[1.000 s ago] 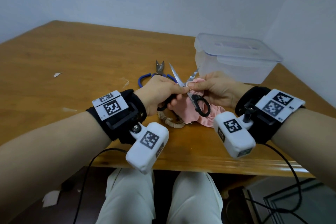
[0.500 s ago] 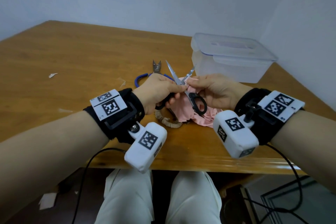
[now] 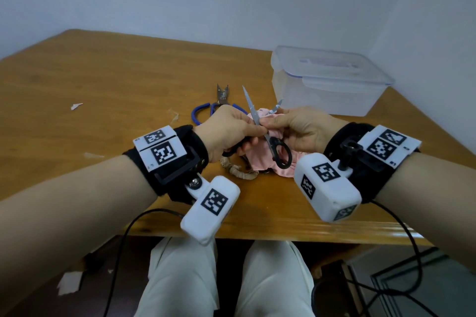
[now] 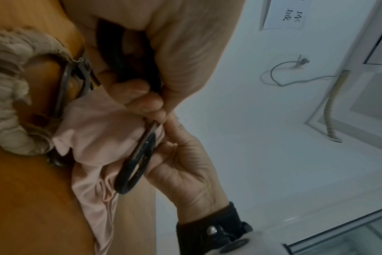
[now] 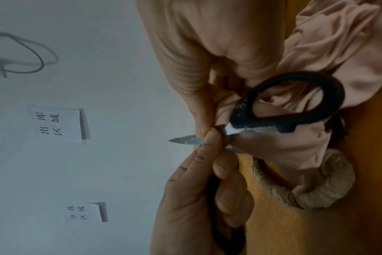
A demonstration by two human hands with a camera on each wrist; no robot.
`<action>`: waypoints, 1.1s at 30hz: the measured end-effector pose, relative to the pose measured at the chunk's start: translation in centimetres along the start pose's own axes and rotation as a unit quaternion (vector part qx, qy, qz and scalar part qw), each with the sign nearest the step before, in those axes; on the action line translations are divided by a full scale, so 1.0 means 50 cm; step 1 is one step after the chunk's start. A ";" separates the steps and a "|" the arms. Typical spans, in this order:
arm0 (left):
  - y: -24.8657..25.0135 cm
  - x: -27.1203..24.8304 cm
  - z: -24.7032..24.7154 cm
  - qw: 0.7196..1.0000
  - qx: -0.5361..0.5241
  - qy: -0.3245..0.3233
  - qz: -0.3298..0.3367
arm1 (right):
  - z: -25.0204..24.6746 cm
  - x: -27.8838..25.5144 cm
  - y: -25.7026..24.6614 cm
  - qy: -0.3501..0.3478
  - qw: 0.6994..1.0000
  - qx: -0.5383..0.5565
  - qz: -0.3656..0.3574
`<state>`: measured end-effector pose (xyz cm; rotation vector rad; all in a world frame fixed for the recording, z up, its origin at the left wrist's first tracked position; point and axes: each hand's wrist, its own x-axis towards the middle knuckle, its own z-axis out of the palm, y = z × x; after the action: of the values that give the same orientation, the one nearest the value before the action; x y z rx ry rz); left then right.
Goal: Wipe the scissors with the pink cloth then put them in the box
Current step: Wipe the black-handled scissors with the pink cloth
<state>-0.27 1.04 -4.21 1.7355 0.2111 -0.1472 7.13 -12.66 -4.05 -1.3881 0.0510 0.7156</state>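
Black-handled scissors [image 3: 280, 154] are held above the table with their blades spread. My left hand [image 3: 229, 134] grips one handle loop, its thumb by the pivot. My right hand [image 3: 301, 128] pinches the pink cloth [image 3: 260, 159] around one blade near the pivot. The other handle loop [image 4: 133, 170] hangs free in front of the cloth [image 4: 94, 131]. From the right wrist a bare blade tip [image 5: 185, 139] pokes out past the pinching fingers. The clear plastic box [image 3: 327, 82] stands at the back right with its lid on.
Blue-handled cutters [image 3: 221, 100] lie just behind my left hand. Another pair with cloth-wrapped handles [image 3: 242, 174] lies partly under the pink cloth. A paper scrap [image 3: 76, 106] sits far left. The table's front edge [image 3: 257, 231] runs under my wrists.
Both hands keep their hold on the scissors and the cloth. Only small shifts of the hands show; the spread blades stay at about the same spot.
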 end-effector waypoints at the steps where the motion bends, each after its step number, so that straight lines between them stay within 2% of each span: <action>1: 0.000 0.000 0.000 1.000 0.000 0.000 -0.001 | 0.001 0.000 0.001 -0.001 1.000 0.007 -0.002; 7: 0.004 -0.002 -0.007 0.999 -0.028 -0.009 -0.014 | 0.001 -0.006 -0.002 -0.036 0.999 -0.008 0.027; 11: 0.002 0.002 -0.018 0.999 -0.043 0.001 -0.017 | -0.012 -0.016 -0.020 -0.042 0.996 0.069 0.025; 16: 0.002 0.002 -0.012 0.999 -0.041 -0.007 -0.016 | -0.016 -0.018 -0.009 -0.046 0.998 -0.019 0.027; 26: 0.003 -0.001 -0.005 1.000 -0.023 -0.010 -0.004 | -0.004 -0.021 -0.014 -0.016 0.994 -0.078 0.075; 33: 0.003 -0.004 -0.005 1.000 -0.013 0.000 0.001 | 0.005 -0.017 -0.012 -0.003 0.994 -0.082 0.070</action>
<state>-0.46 1.24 -3.99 1.7091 0.2106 -0.1433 6.67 -12.81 -3.11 -1.5505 0.0867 0.8559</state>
